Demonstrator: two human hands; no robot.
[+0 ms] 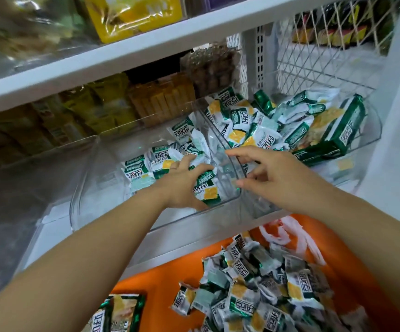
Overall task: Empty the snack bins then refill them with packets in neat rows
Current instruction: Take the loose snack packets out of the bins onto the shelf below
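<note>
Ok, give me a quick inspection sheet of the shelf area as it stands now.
Surface: white shelf carrying clear bins.
Job's things: left clear bin part full, packets bunched at its right side; right clear bin heaped with loose packets, no rows; a pile of packets lies on the orange surface below.
Clutter: larger green pack in right bin, another on the orange surface.
Grips: left hand closed on a packet; right hand open, over the wall between the bins.
Cables: nothing seen.
Surroundings: yellow snacks on the shelf above, wire mesh to the right.
</note>
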